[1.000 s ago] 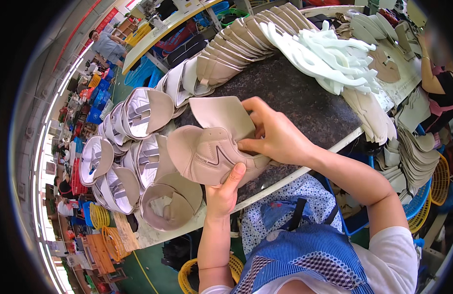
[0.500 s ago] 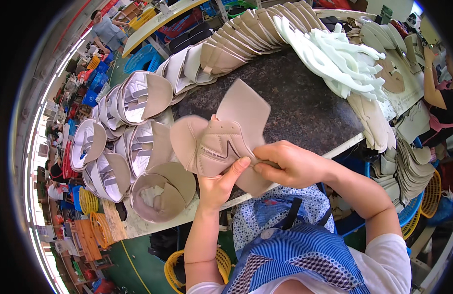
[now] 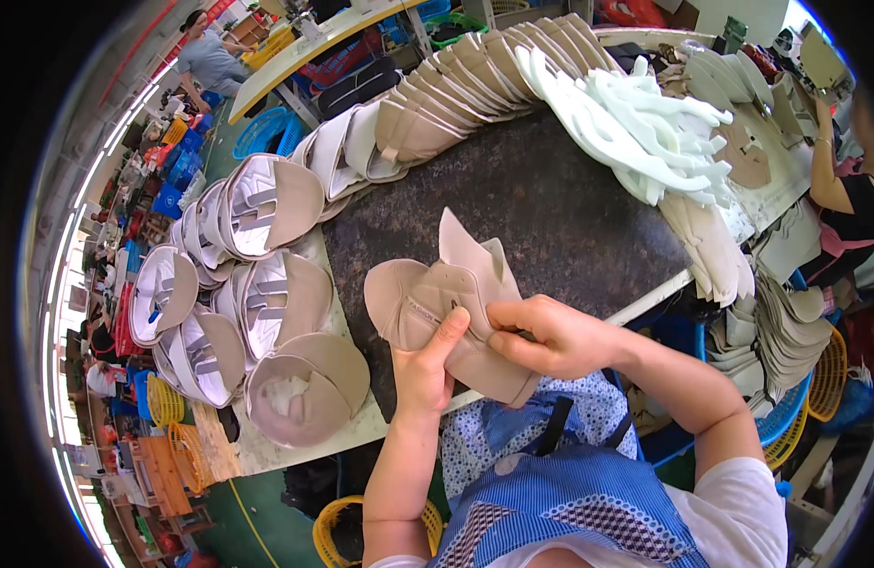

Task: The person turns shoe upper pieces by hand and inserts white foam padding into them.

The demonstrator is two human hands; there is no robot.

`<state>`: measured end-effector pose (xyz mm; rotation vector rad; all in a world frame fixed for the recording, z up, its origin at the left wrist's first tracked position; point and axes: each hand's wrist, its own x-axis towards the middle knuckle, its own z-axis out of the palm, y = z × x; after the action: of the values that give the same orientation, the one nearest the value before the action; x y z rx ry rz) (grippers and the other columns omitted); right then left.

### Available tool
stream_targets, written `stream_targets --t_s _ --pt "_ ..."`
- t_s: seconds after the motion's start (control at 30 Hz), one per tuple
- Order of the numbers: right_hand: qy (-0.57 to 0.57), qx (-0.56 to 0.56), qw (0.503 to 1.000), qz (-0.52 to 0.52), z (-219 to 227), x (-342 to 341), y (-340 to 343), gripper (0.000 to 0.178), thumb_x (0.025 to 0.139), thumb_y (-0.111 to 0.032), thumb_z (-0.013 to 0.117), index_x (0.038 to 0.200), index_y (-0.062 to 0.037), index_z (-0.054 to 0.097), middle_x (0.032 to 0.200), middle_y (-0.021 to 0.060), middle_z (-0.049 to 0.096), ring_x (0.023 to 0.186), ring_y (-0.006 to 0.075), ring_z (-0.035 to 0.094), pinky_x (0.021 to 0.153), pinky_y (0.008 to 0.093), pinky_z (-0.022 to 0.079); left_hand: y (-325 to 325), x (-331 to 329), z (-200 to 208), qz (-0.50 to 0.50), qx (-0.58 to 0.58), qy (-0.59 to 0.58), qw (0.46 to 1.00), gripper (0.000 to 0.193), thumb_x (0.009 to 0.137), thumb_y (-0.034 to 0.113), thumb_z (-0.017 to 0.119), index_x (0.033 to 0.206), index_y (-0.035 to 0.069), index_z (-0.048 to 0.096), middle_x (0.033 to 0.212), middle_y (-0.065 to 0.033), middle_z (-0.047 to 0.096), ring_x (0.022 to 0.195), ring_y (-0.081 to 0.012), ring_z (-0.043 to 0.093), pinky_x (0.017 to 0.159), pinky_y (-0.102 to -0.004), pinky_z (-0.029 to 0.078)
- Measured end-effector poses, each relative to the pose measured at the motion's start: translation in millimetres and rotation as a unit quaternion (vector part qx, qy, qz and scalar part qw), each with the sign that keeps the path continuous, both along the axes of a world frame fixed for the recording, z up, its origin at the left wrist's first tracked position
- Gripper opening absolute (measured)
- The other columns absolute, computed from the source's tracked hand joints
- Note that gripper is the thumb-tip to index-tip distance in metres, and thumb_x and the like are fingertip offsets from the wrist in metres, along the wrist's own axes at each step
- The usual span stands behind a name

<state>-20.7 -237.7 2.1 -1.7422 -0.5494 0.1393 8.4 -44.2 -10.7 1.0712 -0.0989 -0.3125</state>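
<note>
A beige shoe upper (image 3: 479, 355), with a rounded toe, stitched side panel and small eyelet holes, is held over the near edge of the table. My left hand (image 3: 422, 374) grips it from below, thumb pressed on the side panel and fingers hidden behind. My right hand (image 3: 555, 333) pinches the upper's right part between thumb and bent fingers. A pointed flap of the upper rises beyond my hands. To the left lie stacks of similar uppers (image 3: 295, 204) with white linings and grey strips.
Under the work is a dark worktop (image 3: 588, 237) with pale edges. Beige pieces (image 3: 446, 104) stand in a row at the back. White foam strips (image 3: 635, 123) are heaped at the far right, near a co-worker's arm (image 3: 829, 180). Yellow baskets (image 3: 333, 530) stand below.
The upper has tilted and turned, its far flap now narrower and lower, its near part swung toward me. My left thumb has moved up over the side panel. My right hand keeps its pinch.
</note>
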Motion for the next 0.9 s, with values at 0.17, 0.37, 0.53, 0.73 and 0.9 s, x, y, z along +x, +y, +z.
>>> stream_targets --t_s 0.17,0.37,0.53,0.73,0.9 --pt "-0.077 -0.082 0.978 -0.177 4 -10 12 0.033 0.095 -0.019 0.060 0.069 0.0009 0.052 0.058 0.0199 0.050 0.050 0.0300 0.053 0.050 0.0399 0.041 -15 -2 1 0.013 0.027 -0.060 0.998 0.047 0.089 0.005 0.074 0.131 0.002 0.055 0.122 -0.0078 0.062 0.111 -0.0181 0.061 0.097 -0.0331 0.049" --pt "0.030 0.050 0.997 -0.059 10 -4 2 0.035 0.097 -0.023 0.060 0.073 0.0022 0.056 0.057 0.0126 0.048 0.051 0.0171 0.046 0.049 0.0362 0.039 -9 5 12 -0.069 -0.043 0.058 0.995 0.041 0.094 0.012 0.068 0.132 0.003 0.055 0.123 -0.0077 0.062 0.111 -0.0180 0.061 0.095 -0.0326 0.049" --pt "-0.047 -0.006 0.990 -0.130 11 -4 6 0.035 0.099 -0.023 0.058 0.075 0.0023 0.058 0.060 0.0167 0.052 0.052 0.0293 0.053 0.051 0.0391 0.042 -16 3 9 -0.048 0.002 0.005 0.999 0.038 0.097 0.014 0.065 0.132 0.006 0.055 0.123 -0.0058 0.063 0.112 -0.0169 0.061 0.096 -0.0332 0.049" --pt "-0.036 0.037 0.989 -0.135 12 0 -3 0.029 0.097 -0.019 0.058 0.078 0.0022 0.058 0.062 0.0190 0.054 0.054 0.0357 0.054 0.053 0.0400 0.044 -19 -4 12 -0.011 0.033 -0.050 0.998 0.036 0.096 0.012 0.067 0.129 0.001 0.058 0.120 -0.0075 0.064 0.109 -0.0156 0.061 0.094 -0.0306 0.049" --pt "-0.051 0.035 0.983 -0.170 2 -11 2 0.023 0.098 -0.019 0.061 0.089 0.0019 0.061 0.069 0.0164 0.059 0.056 0.0231 0.057 0.054 0.0366 0.045 -18 -11 2 -0.027 0.084 -0.104 0.991 0.032 0.097 0.013 0.067 0.126 0.000 0.061 0.123 -0.0085 0.064 0.110 -0.0153 0.061 0.095 -0.0299 0.048"
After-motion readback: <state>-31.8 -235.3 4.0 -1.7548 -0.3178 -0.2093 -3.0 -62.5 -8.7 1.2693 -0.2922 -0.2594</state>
